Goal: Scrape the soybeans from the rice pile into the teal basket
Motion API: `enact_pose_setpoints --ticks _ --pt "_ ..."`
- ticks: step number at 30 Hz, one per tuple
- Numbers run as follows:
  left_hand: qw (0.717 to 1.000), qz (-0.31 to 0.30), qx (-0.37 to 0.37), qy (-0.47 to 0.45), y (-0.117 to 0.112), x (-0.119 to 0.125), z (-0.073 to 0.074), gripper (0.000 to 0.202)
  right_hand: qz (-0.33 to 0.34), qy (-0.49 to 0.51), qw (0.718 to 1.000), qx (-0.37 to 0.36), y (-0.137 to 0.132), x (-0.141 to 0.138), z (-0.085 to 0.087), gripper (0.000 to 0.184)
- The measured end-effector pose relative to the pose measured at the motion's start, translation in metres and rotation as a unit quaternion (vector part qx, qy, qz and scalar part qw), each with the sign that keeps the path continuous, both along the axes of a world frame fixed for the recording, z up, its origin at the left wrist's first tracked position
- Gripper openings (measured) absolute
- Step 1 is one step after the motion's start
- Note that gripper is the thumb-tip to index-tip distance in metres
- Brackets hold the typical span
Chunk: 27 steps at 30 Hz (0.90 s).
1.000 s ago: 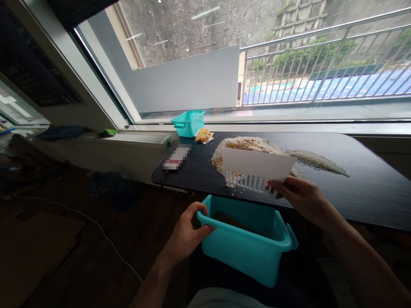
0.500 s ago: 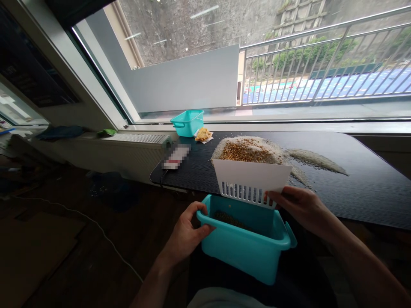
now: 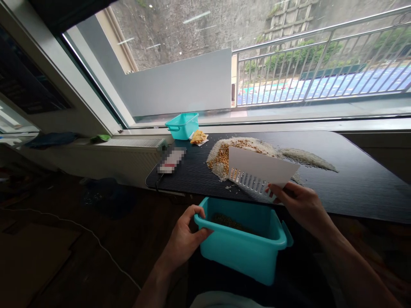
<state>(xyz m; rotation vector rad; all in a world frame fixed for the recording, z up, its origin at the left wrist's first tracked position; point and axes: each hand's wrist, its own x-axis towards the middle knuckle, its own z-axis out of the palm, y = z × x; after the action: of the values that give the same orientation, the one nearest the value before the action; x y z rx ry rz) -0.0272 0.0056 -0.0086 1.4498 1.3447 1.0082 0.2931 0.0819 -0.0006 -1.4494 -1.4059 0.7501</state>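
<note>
My left hand (image 3: 189, 231) grips the near left rim of a turquoise plastic bin (image 3: 237, 252), held below the table's front edge. Dark greenish grains (image 3: 233, 222) lie on the bin's floor. Pinched by its lower right corner, a white slotted plastic card (image 3: 261, 167) is in my right hand (image 3: 297, 201). The card stands tilted over the table, its row of slots along the lower part. Behind it spreads a pile of white rice-like grains (image 3: 257, 143) mixed with yellow kernels (image 3: 221, 156), partly hidden by the card.
The dark table (image 3: 346, 184) also bears a strip of pale grains (image 3: 308, 158) at right. Farther left are a second turquoise bin (image 3: 184, 127), a yellowish folded item (image 3: 199, 137) on white paper and a blurred-out flat object (image 3: 171, 160). A radiator (image 3: 138, 147) adjoins the table; a window lies behind.
My right hand has raised the card and tilted it, its left end now higher and at the grain pile. The view has shifted slightly. My left hand stays on the bin.
</note>
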Motion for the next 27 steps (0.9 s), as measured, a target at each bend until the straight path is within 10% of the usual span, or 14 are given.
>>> enact_pose_setpoints --ticks 11,27 --pt "0.998 -0.042 -0.043 -0.021 0.002 0.022 0.008 0.034 -0.069 0.001 0.997 0.043 -0.008 0.050 0.005 0.048" --pt "0.998 -0.049 -0.038 -0.018 0.000 0.028 0.007 0.030 -0.079 0.025 0.996 0.042 0.001 0.049 0.010 0.051"
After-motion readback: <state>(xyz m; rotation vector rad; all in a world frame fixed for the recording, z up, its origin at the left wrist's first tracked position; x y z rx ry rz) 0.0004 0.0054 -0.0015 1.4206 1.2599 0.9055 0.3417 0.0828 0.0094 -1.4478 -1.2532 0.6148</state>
